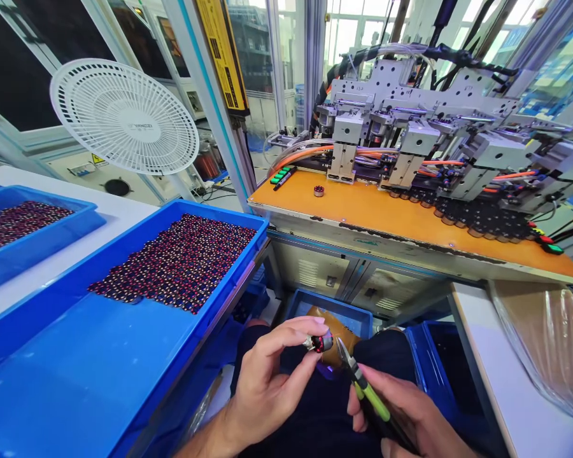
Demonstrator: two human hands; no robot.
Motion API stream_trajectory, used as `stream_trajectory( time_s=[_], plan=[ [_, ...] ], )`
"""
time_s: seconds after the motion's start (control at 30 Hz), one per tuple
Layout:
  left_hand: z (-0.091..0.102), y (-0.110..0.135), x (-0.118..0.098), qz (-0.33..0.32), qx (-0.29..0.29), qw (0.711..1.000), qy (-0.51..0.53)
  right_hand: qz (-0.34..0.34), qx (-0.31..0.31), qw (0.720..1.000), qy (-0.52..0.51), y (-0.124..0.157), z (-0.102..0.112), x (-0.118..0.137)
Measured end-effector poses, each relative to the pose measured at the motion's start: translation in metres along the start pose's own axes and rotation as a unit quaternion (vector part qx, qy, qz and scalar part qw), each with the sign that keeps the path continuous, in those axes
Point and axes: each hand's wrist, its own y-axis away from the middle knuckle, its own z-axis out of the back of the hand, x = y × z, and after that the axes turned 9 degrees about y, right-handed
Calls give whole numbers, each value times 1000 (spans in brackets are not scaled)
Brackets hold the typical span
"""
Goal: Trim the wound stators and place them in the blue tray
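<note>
Between the thumb and fingertips of my left hand point(274, 375) is a small round motor stator point(322, 343), dark and silvery with red bits. My right hand point(401, 407) is wrapped around a pair of cutting pliers point(372, 397) with green and black handles. The tips of the pliers point up and sit just right of the stator, apart from it. Both hands are above my lap. Below and behind the stator lies a brown sheet or bag point(341, 334) in a blue tray point(332, 302) on the floor.
To the left, a blue bin point(119, 356) holds many small stators point(181, 261), with another blue bin point(38, 254) beyond. A white fan point(124, 117) stands behind. Ahead, an orange-topped bench point(363, 207) carries a clamping machine point(410, 133), a single stator point(319, 191) and rows of dark round parts point(487, 219).
</note>
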Motion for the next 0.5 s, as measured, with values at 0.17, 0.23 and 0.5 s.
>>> stream_trajectory(
  time_s=[0.17, 0.23, 0.5],
  plan=[
    [0, 1, -3, -26, 10, 999, -25, -14, -2, 999, -28, 0, -3, 1],
    [1, 0, -4, -38, 12, 998, -41, -22, 5, 999, -35, 0, -3, 2],
    [0, -2, -8, -45, 20, 996, -73, 19, 11, 999, -41, 1, -6, -8]
  ],
)
